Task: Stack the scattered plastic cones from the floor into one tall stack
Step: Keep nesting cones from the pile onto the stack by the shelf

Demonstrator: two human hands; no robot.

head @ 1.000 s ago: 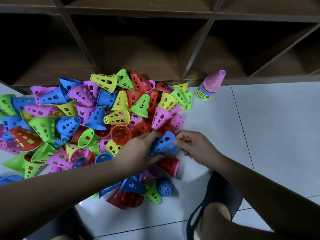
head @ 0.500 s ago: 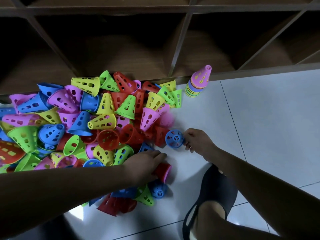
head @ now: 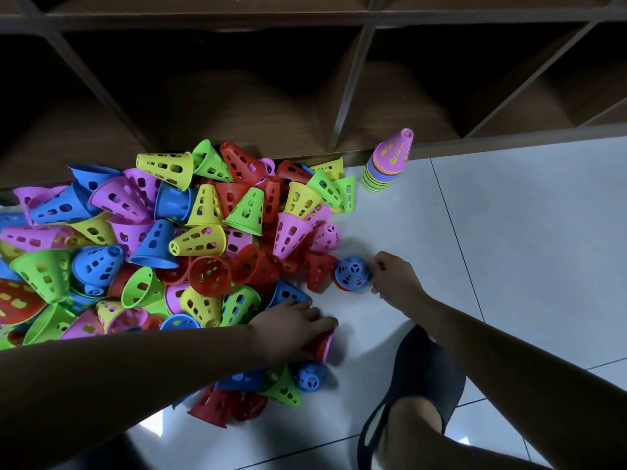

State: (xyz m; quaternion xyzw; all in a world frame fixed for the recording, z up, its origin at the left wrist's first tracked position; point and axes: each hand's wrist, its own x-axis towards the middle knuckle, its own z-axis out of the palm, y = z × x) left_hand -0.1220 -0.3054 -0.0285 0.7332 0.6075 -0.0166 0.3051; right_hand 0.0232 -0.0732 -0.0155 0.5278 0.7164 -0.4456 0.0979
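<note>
A pile of perforated plastic cones (head: 163,245) in pink, blue, yellow, green and red covers the floor at left. My right hand (head: 393,278) grips a blue cone (head: 353,272) that stands tip-up over a red cone at the pile's right edge. My left hand (head: 295,325) rests lower on the pile, fingers closed around a red cone (head: 322,344) lying on its side. A stack of cones (head: 386,162) topped by a pink one stands upright against the shelf base, far right of the pile.
A dark wooden shelf unit (head: 353,72) with open compartments runs along the back. Pale floor tiles (head: 509,232) spread to the right. My foot in a black shoe (head: 417,378) is planted at the lower right, close to my right arm.
The right hand carried the blue cone out of the pile and set it tip-up over a red cone. The left hand dropped down onto the red cone lying on its side.
</note>
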